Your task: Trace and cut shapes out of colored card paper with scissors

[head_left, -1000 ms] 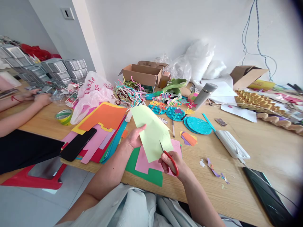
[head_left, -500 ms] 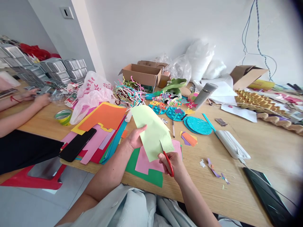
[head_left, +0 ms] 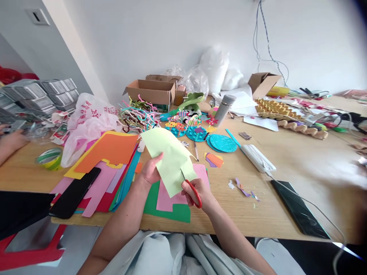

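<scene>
My left hand point(head_left: 151, 169) grips the left edge of a pale green sheet of paper point(head_left: 168, 158), thumb on top. Red-handled scissors point(head_left: 195, 194) are in my right hand point(head_left: 197, 193), their blade lying over the lower right part of the sheet. Below the sheet, pink paper point(head_left: 164, 202) rests on green paper point(head_left: 177, 215) at the table's near edge. To the left is a stack of coloured sheets with orange paper point(head_left: 110, 151) on top and a black phone point(head_left: 76, 193) lying on it.
Blue discs point(head_left: 222, 143), paper offcuts point(head_left: 213, 160) and a white power strip point(head_left: 258, 158) lie to the right, near a dark tablet-like device point(head_left: 299, 208). Behind stand a grey flask point(head_left: 225, 109) and a cardboard box point(head_left: 151, 91). Another person's hand point(head_left: 13, 141) shows at far left.
The view has swung to the right, so the table's things sit further left. Both hands still hold the green paper and scissors; the sheet's right edge has bent.
</scene>
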Available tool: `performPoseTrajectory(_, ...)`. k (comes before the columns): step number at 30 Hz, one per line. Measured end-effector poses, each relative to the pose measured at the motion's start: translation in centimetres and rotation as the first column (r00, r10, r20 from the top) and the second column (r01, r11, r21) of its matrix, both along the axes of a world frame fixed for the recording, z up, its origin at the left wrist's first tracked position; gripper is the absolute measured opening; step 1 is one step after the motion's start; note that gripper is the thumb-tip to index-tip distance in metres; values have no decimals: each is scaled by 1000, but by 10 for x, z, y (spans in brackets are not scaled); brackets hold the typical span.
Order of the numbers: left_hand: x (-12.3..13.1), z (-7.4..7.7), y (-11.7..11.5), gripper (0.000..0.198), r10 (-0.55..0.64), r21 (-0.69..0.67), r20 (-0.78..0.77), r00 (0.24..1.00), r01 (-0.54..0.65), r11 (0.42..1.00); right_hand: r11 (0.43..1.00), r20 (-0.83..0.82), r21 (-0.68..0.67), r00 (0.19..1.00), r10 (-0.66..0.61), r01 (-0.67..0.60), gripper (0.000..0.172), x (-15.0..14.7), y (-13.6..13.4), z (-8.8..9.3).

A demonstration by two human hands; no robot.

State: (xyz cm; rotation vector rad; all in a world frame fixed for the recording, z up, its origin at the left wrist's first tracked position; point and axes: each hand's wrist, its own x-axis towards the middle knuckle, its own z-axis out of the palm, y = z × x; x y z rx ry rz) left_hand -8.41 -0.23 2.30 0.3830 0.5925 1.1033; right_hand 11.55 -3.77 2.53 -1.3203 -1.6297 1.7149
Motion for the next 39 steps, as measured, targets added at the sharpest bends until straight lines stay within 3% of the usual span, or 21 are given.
performPoseTrajectory(11, 1, -3, 0, 48, -38, 11, 19, 999, 38, 999, 997, -12, 48, 998, 58, -57, 67, 1, 3, -8)
performPoseTrajectory(22, 2, -1, -1, 44, -34, 7, 8, 999, 34, 999, 997, 61, 68, 998, 35, -39, 68, 0, 2, -8)
performPoseTrajectory(31, 2, -2, 0, 42, -32, 8, 15, 999, 32, 999, 997, -3, 77, 1000, 5, -4, 63, -4, -3, -10)
performPoseTrajectory(39, 2, -2, -1, 41, -60, -6, 16, 998, 60, 998, 996, -26, 74, 999, 48, -46, 63, 0, 0, -14)
